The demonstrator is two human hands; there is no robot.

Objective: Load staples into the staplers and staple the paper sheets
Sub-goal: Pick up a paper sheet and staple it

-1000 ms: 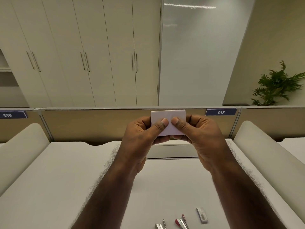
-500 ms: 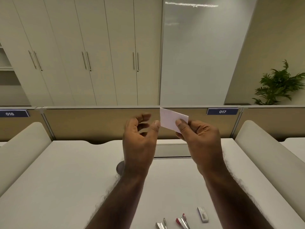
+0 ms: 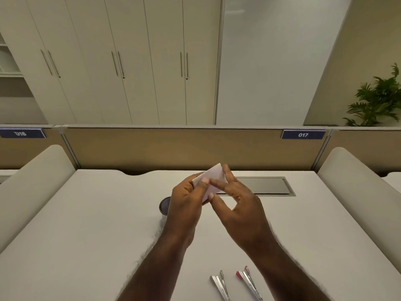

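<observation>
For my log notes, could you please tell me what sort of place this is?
Most likely an open-plan office: tan desk partitions carry numbered blue seat plates such as 017, tall cream cabinets with slim metal handles line the wall, and a green potted plant stands nearby.

Two bare forearms in view, no sleeves, no watch, no rings or gloves seen. Left hand (image 3: pixel 186 205) & right hand (image 3: pixel 238 211) both bare. Fine hair along outer edges of both forearms. Fingers (image 3: pixel 231 177) long, nails short & pale w/ no polish. Rest of body out of frame.
</observation>
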